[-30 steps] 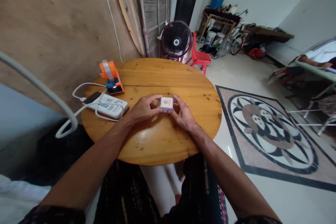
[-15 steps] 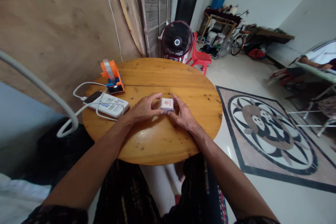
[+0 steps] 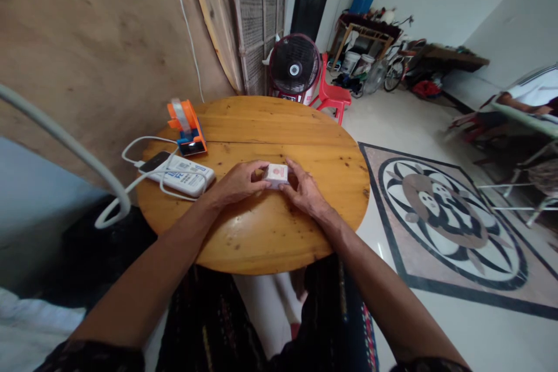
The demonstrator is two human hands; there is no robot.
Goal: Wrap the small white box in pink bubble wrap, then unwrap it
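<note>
A small white box point(image 3: 277, 173) with reddish print on top sits on the round wooden table point(image 3: 244, 244), between my two hands. My left hand point(image 3: 244, 182) grips its left side with thumb and fingers. On the right side, my right hand point(image 3: 302, 187) holds the same box between thumb and fingers.
An orange and blue tape dispenser point(image 3: 187, 127) stands at the table's left back. Nearer lies a white box point(image 3: 187, 177) with a phone point(image 3: 154, 161) and white cable. Beyond are a fan point(image 3: 294, 65), a red chair point(image 3: 333, 95) and a person's arm point(image 3: 523, 106).
The fingers of my left hand have come down slightly against the box. The box and my right hand have barely moved.
</note>
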